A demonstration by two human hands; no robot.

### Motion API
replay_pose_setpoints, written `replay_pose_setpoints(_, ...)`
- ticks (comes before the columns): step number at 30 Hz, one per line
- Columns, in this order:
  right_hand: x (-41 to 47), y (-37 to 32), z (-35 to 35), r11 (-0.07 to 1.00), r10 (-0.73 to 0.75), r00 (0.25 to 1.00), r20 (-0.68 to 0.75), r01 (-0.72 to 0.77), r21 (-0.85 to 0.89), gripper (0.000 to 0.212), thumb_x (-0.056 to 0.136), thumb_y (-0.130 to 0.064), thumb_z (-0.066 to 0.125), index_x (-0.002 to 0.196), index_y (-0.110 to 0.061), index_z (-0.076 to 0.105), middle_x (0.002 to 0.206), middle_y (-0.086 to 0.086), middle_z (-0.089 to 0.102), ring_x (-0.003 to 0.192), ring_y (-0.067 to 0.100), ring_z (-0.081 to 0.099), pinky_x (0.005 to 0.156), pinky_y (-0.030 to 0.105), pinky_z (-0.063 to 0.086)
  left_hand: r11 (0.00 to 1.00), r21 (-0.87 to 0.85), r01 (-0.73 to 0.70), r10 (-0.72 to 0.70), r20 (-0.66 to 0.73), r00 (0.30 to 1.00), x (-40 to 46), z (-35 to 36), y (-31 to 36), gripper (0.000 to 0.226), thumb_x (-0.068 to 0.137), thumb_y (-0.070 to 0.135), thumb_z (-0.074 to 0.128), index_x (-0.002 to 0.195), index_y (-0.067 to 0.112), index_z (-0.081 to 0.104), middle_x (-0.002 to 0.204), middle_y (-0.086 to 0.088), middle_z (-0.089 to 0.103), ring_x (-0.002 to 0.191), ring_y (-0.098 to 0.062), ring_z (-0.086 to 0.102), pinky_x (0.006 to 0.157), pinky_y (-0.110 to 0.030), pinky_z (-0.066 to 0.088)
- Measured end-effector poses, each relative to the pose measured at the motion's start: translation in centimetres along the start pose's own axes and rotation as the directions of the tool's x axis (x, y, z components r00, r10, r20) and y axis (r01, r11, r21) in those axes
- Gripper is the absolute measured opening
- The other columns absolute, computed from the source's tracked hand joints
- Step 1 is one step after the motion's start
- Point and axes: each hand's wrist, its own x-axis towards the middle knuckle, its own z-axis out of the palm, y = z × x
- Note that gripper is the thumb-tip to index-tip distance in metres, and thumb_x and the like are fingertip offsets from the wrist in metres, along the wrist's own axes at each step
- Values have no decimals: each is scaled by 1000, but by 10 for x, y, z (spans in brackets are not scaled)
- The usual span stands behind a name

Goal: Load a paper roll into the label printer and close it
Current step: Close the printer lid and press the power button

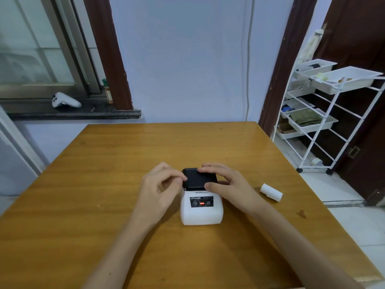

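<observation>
A small white label printer [201, 213] stands at the middle of the wooden table [104, 184], with a black lid [196, 177] at its far end and a red light on its front panel. My left hand [160, 188] touches the lid's left edge with curled fingertips. My right hand [227, 184] grips the lid from the right, fingers over its top and thumb on its front. Whether the lid is fully down I cannot tell. A white paper roll [271, 192] lies on its side on the table, to the right of my right hand.
A white wire rack [325, 113] with trays stands on the floor right of the table. A window sill [73, 114] behind left holds a white game controller [65, 100] and a bottle [108, 91]. A wall lies behind the table's far edge.
</observation>
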Motion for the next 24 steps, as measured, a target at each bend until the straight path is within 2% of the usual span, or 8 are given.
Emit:
replay_pose_setpoints(4, 1, 1, 1, 999, -31, 999, -25, 31, 22, 27, 96, -17, 57, 118, -26, 69, 135, -9, 54, 103, -13, 58, 83, 25, 55, 969, -2, 249, -248, 83, 965, 4, 12, -8, 26, 96, 27, 59, 121, 31, 64, 119, 18, 58, 114, 1, 53, 95, -20, 42)
replay_pose_setpoints(7, 2, 3, 3, 998, -41, 997, -61, 43, 37, 24, 96, -16, 57, 114, -22, 72, 133, -6, 57, 105, -15, 57, 81, 14, 52, 919, -65, 388, -373, 173, 912, 6, 19, -12, 36, 96, 36, 58, 132, 39, 54, 128, 19, 57, 120, 6, 51, 95, -18, 42)
replay_pose_setpoints(10, 4, 2, 4, 995, 25, 996, -82, -17, 97, 23, 95, -12, 60, 112, -22, 72, 127, -4, 62, 99, 2, 66, 87, 38, 56, 909, -134, 395, -370, 180, 911, 7, 20, -12, 30, 96, 31, 59, 126, 36, 59, 122, 16, 63, 103, 13, 59, 83, -7, 45)
replay_pose_setpoints(13, 4, -2, 2, 992, 66, 995, -79, -57, 112, 28, 94, -11, 61, 118, -24, 67, 120, 5, 67, 103, 42, 65, 90, 58, 51, 904, -172, 391, -361, 184, 914, 9, 20, -16, 28, 94, 27, 64, 120, 37, 61, 123, 15, 64, 103, 14, 58, 84, -5, 44)
replay_pose_setpoints(16, 7, -3, 1, 990, 89, 995, -54, -82, 113, 32, 93, -10, 62, 121, -25, 65, 120, 4, 68, 105, 30, 67, 91, 59, 51, 906, -186, 380, -348, 182, 920, 9, 19, -19, 34, 87, 34, 67, 120, 36, 62, 126, 14, 64, 116, 1, 58, 94, -15, 44)
replay_pose_setpoints(18, 10, -1, 0, 987, 103, 994, -31, -98, 131, 34, 92, -10, 63, 120, -29, 64, 120, 3, 68, 105, 26, 68, 91, 57, 53, 907, -192, 376, -344, 179, 922, 8, 19, -19, 34, 89, 29, 67, 122, 34, 62, 126, 13, 64, 119, -3, 58, 100, -22, 45)
replay_pose_setpoints(22, 14, -2, -4, 989, 99, 995, 23, -101, 106, 37, 92, -9, 63, 121, -31, 59, 122, -13, 61, 115, 4, 59, 93, 24, 53, 911, -192, 364, -332, 178, 926, 7, 18, -18, 34, 90, 30, 67, 123, 36, 62, 125, 16, 65, 120, -1, 57, 102, -25, 45)
replay_pose_setpoints(24, 14, -3, -5, 992, 102, 994, 35, -104, 65, 39, 93, -10, 63, 127, -27, 57, 125, -12, 58, 118, 1, 54, 97, 21, 48, 913, -185, 364, -332, 183, 925, 8, 18, -15, 34, 94, 21, 65, 125, 33, 61, 127, 15, 63, 122, 0, 56, 105, -26, 44)
